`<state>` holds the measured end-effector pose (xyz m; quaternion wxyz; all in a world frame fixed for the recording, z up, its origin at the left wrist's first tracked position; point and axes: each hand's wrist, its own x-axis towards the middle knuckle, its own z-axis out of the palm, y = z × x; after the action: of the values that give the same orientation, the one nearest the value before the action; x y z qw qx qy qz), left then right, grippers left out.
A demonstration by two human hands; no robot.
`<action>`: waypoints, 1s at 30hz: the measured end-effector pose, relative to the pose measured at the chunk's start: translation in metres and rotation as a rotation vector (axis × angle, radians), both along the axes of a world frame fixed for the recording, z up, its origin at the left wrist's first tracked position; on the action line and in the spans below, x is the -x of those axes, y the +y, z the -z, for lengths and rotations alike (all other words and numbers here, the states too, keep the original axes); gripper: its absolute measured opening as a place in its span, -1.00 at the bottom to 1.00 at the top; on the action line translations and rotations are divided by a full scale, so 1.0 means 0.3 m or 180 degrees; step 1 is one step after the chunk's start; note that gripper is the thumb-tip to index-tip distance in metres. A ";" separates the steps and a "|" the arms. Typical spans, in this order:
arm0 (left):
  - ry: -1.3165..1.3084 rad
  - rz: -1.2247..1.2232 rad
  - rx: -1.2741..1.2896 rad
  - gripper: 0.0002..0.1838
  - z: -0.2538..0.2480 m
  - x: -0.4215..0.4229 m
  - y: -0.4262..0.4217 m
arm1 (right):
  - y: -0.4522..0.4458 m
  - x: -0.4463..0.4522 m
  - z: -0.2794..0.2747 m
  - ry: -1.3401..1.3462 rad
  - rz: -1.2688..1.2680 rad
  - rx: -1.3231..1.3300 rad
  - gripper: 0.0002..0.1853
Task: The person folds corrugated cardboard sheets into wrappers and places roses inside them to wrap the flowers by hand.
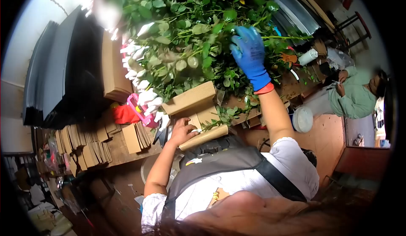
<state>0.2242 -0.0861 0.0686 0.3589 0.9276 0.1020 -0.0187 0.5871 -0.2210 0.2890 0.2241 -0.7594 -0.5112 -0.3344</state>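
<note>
My left hand (182, 132) is bare and lies on a piece of corrugated cardboard (190, 99) at the table's front edge, fingers apart. A small white bud (197, 130) and some leaves show beside its fingertips, between the raised cardboard and a rolled cardboard edge (204, 138). My right hand (250, 52), in a blue glove, is closed on a green rose stem (287, 37) over the leafy pile; the stem sticks out to its right. The big heap of leafy stems (182, 37) fills the back of the table, its white flower heads (139, 66) facing left.
Stacked cardboard pieces (84, 145) and a pink tape dispenser (141, 111) lie at the left. Tall dark sheets (63, 66) stand behind them. A white bucket (303, 119) is at the right, near a person in a green top (353, 94).
</note>
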 end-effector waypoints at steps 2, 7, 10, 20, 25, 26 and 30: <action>-0.0017 0.0046 -0.0064 -0.71 0.008 0.001 0.003 | -0.011 -0.021 -0.024 0.0035 -0.0187 0.0689 -0.81; -0.0263 0.0063 -0.0060 -0.71 0.045 -0.002 0.009 | -0.064 -0.117 -0.102 -0.0190 -0.0101 0.0019 -0.78; -0.0215 0.0036 -0.0094 -0.72 0.018 0.003 0.000 | -0.096 -0.123 -0.066 0.0003 -0.0381 0.0662 -0.81; 0.0274 -0.0323 0.0385 0.08 0.083 0.008 0.019 | -0.370 0.127 0.227 0.1391 0.0044 0.2641 -0.82; -0.0244 -0.0745 0.0907 -0.01 0.006 0.011 -0.007 | -0.398 0.116 0.631 0.1248 0.0549 0.4054 -0.73; -0.0185 -0.0569 0.0942 -0.24 0.002 0.011 -0.007 | -0.411 0.110 0.673 0.1184 0.0475 0.4082 -0.72; -0.0060 -0.0398 0.0932 -0.53 -0.017 0.004 -0.006 | -0.246 0.173 0.301 0.1140 0.0308 0.2923 -0.68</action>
<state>0.2230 -0.0881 0.0737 0.4917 0.8573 0.1524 -0.0022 0.5351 -0.2949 0.1988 -0.0652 -0.8481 -0.5234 0.0511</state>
